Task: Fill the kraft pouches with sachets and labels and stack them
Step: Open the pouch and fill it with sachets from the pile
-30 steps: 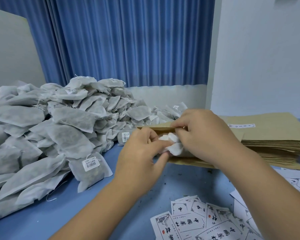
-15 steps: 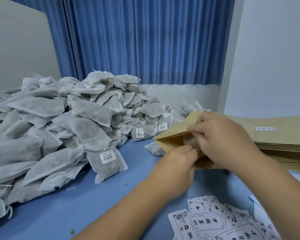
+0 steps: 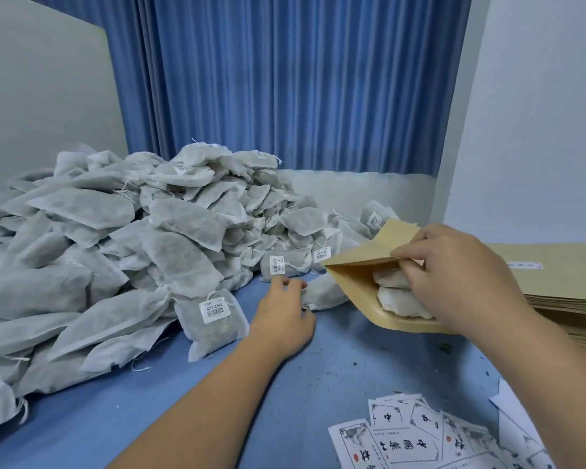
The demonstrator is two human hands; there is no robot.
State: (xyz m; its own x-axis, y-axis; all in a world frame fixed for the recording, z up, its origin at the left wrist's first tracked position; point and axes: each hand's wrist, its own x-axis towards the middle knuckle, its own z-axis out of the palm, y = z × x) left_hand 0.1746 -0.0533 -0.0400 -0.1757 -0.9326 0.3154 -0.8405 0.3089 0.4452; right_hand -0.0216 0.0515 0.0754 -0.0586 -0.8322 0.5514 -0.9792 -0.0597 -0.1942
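We are mid-fill. Our right hand [image 3: 454,282] pinches the upper lip of the kraft pouch [image 3: 391,236] between thumb and curled fingers and lifts it. The mouth gapes toward the left edge of the table [image 3: 352,374], and the pouch is raised just off the surface, right of the table's middle. At least two packed sachets [image 3: 396,301] show inside, one lying on the other against the lower wall. Our left hand [image 3: 281,319] sits low on the table just left of the mouth, fingers bent at the end of a loose sachet [image 3: 325,294] that rests between hand and pouch. We cannot tell whether those fingers have closed on it or only touch it. The step, as we judge it, is getting this sachet in. To do it well, we should pinch it firmly by its end and feed it lengthwise through the mouth, flat on top of the ones inside. Meanwhile the right hand should hold the lip high. The soft fabric will likely fold if shoved from behind, so a short, guided slide suits it better. The sachet heap [image 3: 132,248] fills the left side up to the far edge. Empty pouches [image 3: 555,275] are stacked at the right edge, and labels [image 3: 413,441] wait at the near edge toward the right corner.
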